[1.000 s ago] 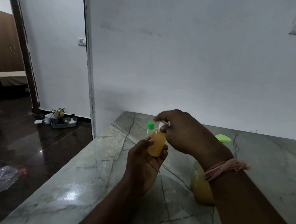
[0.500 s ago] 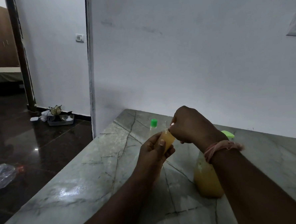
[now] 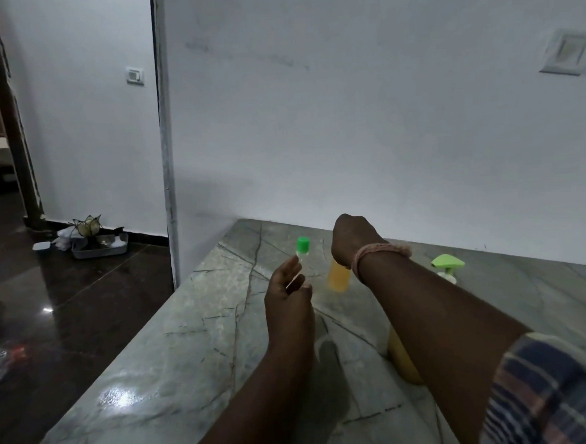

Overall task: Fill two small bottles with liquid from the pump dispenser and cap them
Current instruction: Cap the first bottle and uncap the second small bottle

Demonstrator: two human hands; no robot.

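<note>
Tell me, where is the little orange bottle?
The orange bottle stands on the stone counter, under the right hand, between the green-capped bottle and the pump dispenser.

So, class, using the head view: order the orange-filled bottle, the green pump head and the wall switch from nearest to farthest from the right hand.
1. Orange-filled bottle: directly under the right hand, on the counter.
2. Green pump head: to its right, beyond the forearm.
3. Wall switch: far upper left, on the wall.

Plaid sleeve (image 3: 549, 391) (R arm), pink wrist thread (image 3: 372, 251).
</note>
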